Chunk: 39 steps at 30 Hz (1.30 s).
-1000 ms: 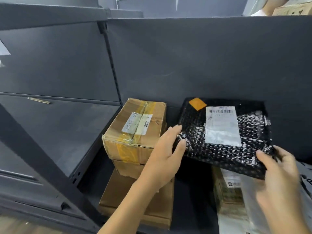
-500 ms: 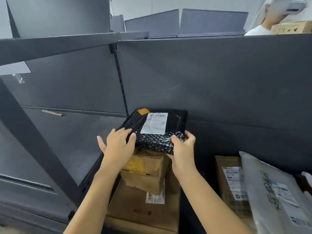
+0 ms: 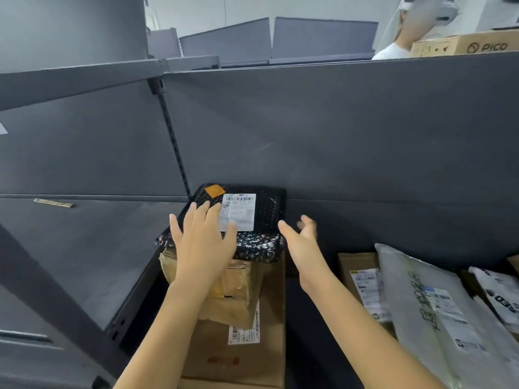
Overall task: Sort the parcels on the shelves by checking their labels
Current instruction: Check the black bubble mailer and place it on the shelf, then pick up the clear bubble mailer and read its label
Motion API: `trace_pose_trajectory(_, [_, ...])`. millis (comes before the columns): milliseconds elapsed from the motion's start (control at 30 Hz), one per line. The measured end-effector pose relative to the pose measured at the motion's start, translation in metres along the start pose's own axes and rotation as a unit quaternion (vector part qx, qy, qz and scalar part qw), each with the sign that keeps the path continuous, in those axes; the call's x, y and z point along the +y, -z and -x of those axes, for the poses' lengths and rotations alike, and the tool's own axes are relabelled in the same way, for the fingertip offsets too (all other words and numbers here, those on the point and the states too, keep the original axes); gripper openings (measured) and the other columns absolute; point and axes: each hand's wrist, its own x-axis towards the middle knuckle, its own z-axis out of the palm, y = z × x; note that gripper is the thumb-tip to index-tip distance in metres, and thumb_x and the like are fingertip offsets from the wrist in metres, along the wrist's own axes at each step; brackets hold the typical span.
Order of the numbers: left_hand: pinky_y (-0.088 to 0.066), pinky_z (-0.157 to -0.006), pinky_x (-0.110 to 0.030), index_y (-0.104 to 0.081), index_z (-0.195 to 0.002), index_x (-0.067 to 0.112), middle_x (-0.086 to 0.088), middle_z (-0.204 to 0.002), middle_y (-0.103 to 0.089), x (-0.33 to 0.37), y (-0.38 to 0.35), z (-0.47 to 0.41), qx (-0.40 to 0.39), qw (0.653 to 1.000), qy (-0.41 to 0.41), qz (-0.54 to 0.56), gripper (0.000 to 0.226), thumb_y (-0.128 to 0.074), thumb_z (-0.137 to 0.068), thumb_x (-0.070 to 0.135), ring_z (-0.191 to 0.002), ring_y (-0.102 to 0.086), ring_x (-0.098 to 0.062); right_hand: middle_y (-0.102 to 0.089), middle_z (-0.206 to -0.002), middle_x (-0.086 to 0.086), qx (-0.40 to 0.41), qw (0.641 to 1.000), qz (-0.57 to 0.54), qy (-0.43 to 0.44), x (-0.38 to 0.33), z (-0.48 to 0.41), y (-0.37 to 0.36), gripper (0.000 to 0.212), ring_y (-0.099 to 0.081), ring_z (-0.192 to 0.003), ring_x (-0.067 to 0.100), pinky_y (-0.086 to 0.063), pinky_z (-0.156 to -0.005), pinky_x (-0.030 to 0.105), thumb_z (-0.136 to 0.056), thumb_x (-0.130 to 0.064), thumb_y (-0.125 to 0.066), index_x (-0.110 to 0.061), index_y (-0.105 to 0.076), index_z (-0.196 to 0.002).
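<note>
Bottom centre, nearest: big flat carton (image 3: 252,372) as the base, label strip facing up. The widest item sits lowest, so the stack looks stable. On it is a taped brown box (image 3: 238,290), slightly skewed. On top, mid-frame, lies the black bubble-wrap parcel (image 3: 264,217), flat, with its white label (image 3: 238,211) and orange sticker (image 3: 214,190) facing up. My read: label side up so it can be checked without lifting it again.

Lower right, well apart from the stack: small labelled carton (image 3: 362,279), grey poly mailer (image 3: 429,318) and white mailer (image 3: 502,296), leaning against one another with labels showing. Probably a separate group.

Hands, both reaching in from the bottom edge:
- left hand (image 3: 203,242): flat on the black parcel's left half, fingers straight and spread, fingertips at the label's left edge. It presses and doesn't grasp. Looks like it's steadying or seating the soft pack on the box.
- right hand (image 3: 302,237): open, palm turned toward the parcel's right edge, fingers relaxed, holding nothing. It's just beside the front right corner; can't tell whether the thumb touches.

Judgement: parcel placed on the stack, release nearly complete.

Behind: dark shelf back panel (image 3: 365,136) and a slotted upright (image 3: 174,147) left of centre. Upper right, over the panel: a PICO box (image 3: 471,44), with another person (image 3: 393,50) partly visible next to it.
</note>
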Motion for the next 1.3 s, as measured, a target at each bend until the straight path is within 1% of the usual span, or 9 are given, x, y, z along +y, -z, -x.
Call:
trace_pose_trajectory(300, [0.006,-0.118,-0.040,-0.039,-0.143,0.019,0.002,-0.151,-0.037,0.161,-0.081,0.035,-0.088,0.954,-0.269,0.102,0.057,-0.032,-0.091,0.042,-0.146,-0.016,-0.016,-0.033,-0.146,0.013,0.187,0.968,0.168,0.027,0.025,-0.002,0.128,0.057,-0.035,-0.133,0.030,-0.033,-0.109,0.039,-0.090,-0.026,-0.054,-0.009,-0.034,-0.141])
trace_pose_trajectory(467, [0.002,-0.120,-0.040,-0.023,-0.150,0.019,-0.002,-0.159,-0.018,0.206,-0.151,0.059,-0.264,0.920,-0.279,0.075,0.060,-0.030,-0.097,0.046,-0.148,-0.006,-0.019,-0.024,-0.153,0.007,0.243,0.879,0.408,-0.035,0.054,0.008,0.215,0.059,-0.025,-0.139,0.031,-0.028,-0.111,0.044,-0.094,-0.038,-0.048,-0.019,-0.028,-0.147])
trace_pose_trajectory(600, [-0.010,-0.120,-0.043,-0.012,-0.152,0.020,-0.004,-0.160,-0.013,0.218,-0.185,0.077,-0.362,0.899,-0.244,0.046,0.063,-0.028,-0.098,0.048,-0.147,-0.010,-0.025,-0.019,-0.156,0.006,0.262,0.833,0.469,-0.135,0.084,0.022,0.273,0.064,-0.016,-0.143,0.033,-0.018,-0.115,0.047,-0.092,-0.050,-0.043,-0.026,-0.025,-0.148])
trace_pose_trajectory(767, [-0.037,-0.108,-0.044,-0.013,-0.150,0.013,-0.009,-0.150,-0.032,0.217,-0.219,0.098,-0.495,0.853,-0.058,0.155,0.077,-0.051,-0.090,0.043,-0.136,-0.035,-0.031,-0.027,-0.151,0.017,0.248,0.834,0.399,-0.289,0.130,0.041,0.315,0.078,-0.029,-0.137,0.038,-0.031,-0.110,0.046,-0.088,-0.062,-0.043,-0.015,-0.023,-0.147])
trace_pose_trajectory(900, [-0.048,-0.098,-0.034,-0.011,-0.150,0.020,-0.005,-0.138,-0.048,0.211,-0.227,0.107,-0.515,0.808,0.058,0.281,0.090,-0.065,-0.079,0.012,-0.122,-0.051,-0.026,-0.042,-0.141,0.019,0.225,0.860,0.314,-0.332,0.153,0.044,0.323,0.090,-0.040,-0.131,0.035,-0.037,-0.105,0.039,-0.083,-0.063,-0.052,-0.005,-0.024,-0.145])
trace_pose_trajectory(1000, [-0.052,-0.091,-0.035,-0.029,-0.144,0.021,0.000,-0.124,-0.057,0.201,-0.225,0.093,-0.509,0.799,0.056,0.316,0.081,-0.060,-0.072,0.000,-0.112,-0.056,-0.023,-0.055,-0.113,0.011,0.260,0.898,0.170,-0.311,0.149,0.040,0.320,0.084,-0.054,-0.108,0.026,-0.040,-0.085,0.032,-0.074,-0.063,-0.059,-0.012,-0.034,-0.137])
trace_pose_trajectory(1067, [-0.054,-0.077,-0.029,-0.039,-0.139,0.017,0.003,-0.112,-0.060,0.194,-0.212,0.076,-0.522,0.776,0.023,0.352,0.071,-0.055,-0.076,-0.011,-0.101,-0.060,-0.020,-0.050,-0.132,0.014,0.267,0.910,0.136,-0.286,0.146,0.032,0.322,0.082,-0.050,-0.119,0.028,-0.044,-0.094,0.036,-0.083,-0.049,-0.061,-0.008,-0.026,-0.146])
trace_pose_trajectory(1200, [-0.052,-0.093,-0.040,-0.044,-0.140,0.017,-0.002,-0.136,-0.052,0.174,-0.174,0.031,-0.562,0.726,-0.040,0.394,0.069,-0.055,-0.080,-0.017,-0.118,-0.057,-0.022,-0.044,-0.138,0.014,0.322,0.922,0.006,-0.216,0.128,0.035,0.329,0.080,-0.043,-0.129,0.037,-0.038,-0.102,0.046,-0.083,-0.040,-0.068,-0.011,-0.029,-0.146])
trace_pose_trajectory(1300, [-0.052,-0.094,-0.044,-0.054,-0.132,0.019,-0.005,-0.135,-0.056,0.165,-0.147,-0.002,-0.579,0.700,-0.060,0.415,0.062,-0.054,-0.082,-0.017,-0.117,-0.060,-0.025,-0.060,-0.117,0.012,0.305,0.922,-0.203,-0.126,0.112,0.051,0.327,0.066,-0.058,-0.105,0.032,-0.047,-0.089,0.042,-0.075,-0.037,-0.074,-0.013,-0.051,-0.132])
